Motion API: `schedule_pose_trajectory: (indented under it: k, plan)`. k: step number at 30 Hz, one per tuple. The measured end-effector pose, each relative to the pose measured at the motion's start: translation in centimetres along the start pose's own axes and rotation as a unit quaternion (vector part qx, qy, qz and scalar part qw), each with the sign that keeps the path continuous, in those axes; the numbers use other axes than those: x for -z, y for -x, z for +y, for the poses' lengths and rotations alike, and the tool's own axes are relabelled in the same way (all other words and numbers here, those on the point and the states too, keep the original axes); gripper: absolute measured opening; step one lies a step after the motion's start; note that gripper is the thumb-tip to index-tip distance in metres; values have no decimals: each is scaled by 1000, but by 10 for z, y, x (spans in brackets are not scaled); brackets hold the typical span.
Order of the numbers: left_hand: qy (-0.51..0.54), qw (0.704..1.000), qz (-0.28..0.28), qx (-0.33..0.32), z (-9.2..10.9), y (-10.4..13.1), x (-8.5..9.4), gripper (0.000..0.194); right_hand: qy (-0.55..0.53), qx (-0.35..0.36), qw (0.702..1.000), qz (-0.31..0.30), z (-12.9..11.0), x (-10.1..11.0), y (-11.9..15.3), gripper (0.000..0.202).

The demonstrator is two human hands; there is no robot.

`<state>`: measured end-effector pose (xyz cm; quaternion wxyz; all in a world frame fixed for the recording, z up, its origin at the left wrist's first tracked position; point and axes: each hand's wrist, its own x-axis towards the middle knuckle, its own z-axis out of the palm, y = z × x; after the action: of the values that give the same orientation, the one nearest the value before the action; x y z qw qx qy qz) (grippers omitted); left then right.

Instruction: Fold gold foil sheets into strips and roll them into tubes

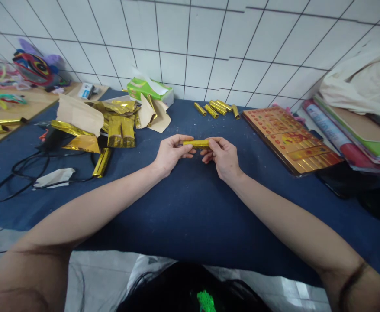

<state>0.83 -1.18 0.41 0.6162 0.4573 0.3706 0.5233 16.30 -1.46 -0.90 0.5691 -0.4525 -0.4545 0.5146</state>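
Observation:
Between my two hands is a small roll of shiny gold paper (196,143), held level above the middle of the blue cloth (190,208). My left hand (173,152) pinches its left end between thumb and fingers. The right end is gripped the same way by my right hand (223,155). Beyond them, near the wall, lie several similar gold paper rolls (218,108). To the left is a pile of folded and torn gold paper (121,131) with brown backing.
A stack of printed gold-and-red sheets (294,138) lies right, beside books (362,125) under a white bag (362,82). Far left, a black cable (17,173) loops near a torn paper scrap (55,177). A green tissue pack (149,90) stands by the tiled wall (170,39).

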Motion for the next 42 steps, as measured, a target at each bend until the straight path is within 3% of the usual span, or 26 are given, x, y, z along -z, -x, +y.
schedule_pose_trajectory:
  k: [5, 17, 26, 34, 42]
  plan:
    - [5, 1000, 22, 16, 1, 1, -2, 16, 14, 19, 999, -40, -1, 1, 0, 35]
    - [-3, 999, 25, 21, 0, 1, -1, 11, 19, 18, 999, -27, 1, 0, 1, 20]
    - [-43, 999, -12, 10, -2, 3, -1, 15, 41, 35, 996, -68, 1, 1, 2, 21]
    - [-24, 1000, 10, 17, -2, 2, -2, 14, 43, 40, 997, -55, 3, 0, 3, 17]
    - [-39, 999, 35, -4, -1, -1, 2, 13, 34, 4, 997, -67, 0, 0, 2, 22]
